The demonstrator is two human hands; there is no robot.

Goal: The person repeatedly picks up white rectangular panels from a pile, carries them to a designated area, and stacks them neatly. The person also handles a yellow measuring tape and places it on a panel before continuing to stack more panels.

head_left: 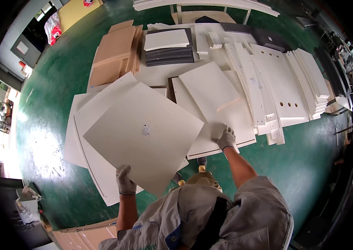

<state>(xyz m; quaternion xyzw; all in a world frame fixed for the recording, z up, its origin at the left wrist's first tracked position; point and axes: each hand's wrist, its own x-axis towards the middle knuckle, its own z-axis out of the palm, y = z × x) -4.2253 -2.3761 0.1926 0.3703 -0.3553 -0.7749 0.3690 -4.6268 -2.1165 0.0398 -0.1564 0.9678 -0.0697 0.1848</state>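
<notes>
Seemingly mid-lift, in the head view, a large pale panel (pixel 143 133) was held tilted above the green floor (pixel 60 75), one corner pointing toward the person. The left hand (pixel 125 181), gloved, was clamped on the panel's near lower edge; the right hand (pixel 225 136), also gloved, was closed on its right corner, just over another white board (pixel 214 89) lying flat beyond the panel.

To handle this well, I judged that both grips should stay near opposite edges so the wide sheet would not flex or swing, and that the low corner should be kept off the boards under it, which looked easy to scuff. Several more white sheets (pixel 78 125) lay fanned beneath the panel, to its left.

A small pale sticker (pixel 145 130) sat near the panel's middle, rectangular, its print too small to make out. Beyond the panel, brown boards (pixel 116 50) were stacked to the upper left, a white-on-grey stack (pixel 169 48) lay straight behind, and long drilled white strips (pixel 282 85) lay to the right. Far upper left of the panel, a red and white bag (pixel 53 28) stood by a yellow patch of floor.
</notes>
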